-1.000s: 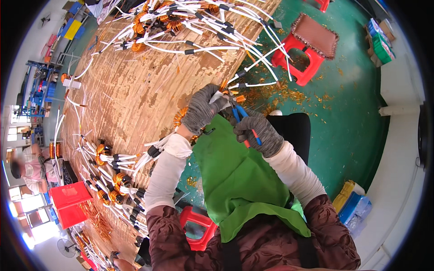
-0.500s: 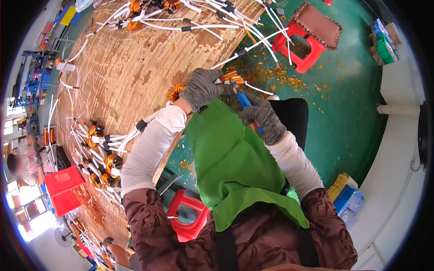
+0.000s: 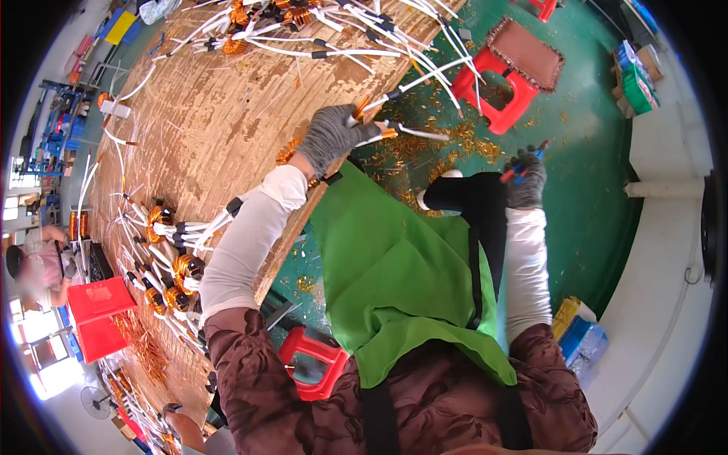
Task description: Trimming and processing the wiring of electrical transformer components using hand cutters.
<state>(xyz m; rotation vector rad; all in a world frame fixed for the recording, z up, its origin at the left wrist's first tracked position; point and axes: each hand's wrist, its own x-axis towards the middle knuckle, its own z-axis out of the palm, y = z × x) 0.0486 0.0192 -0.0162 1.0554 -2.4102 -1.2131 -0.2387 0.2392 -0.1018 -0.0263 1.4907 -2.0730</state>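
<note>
My left hand (image 3: 331,141), in a grey knit glove, is closed round the leads of a copper wire coil (image 3: 287,151) at the table's edge. Copper strands and white-sleeved ends (image 3: 413,134) stick out beyond its fingers; the coil is partly hidden behind the hand and wrist. Out to the right, above the green floor and apart from the coil, my right hand (image 3: 527,184), gloved likewise, grips a pair of cutting pliers (image 3: 523,168) with blue and red handles. Their jaws point up and away from the coil.
More coils with white-sleeved leads lie on the worn wooden table (image 3: 220,114), at the far side and along the left. A red stool (image 3: 500,98) with a brown cushion (image 3: 527,53) stands right. Copper scraps (image 3: 470,140) litter the floor. Other people work at far left and lower left.
My right hand with the pliers has swung from the coil's leads out to the right. My left hand still holds the leads, whose ends have spread apart.
</note>
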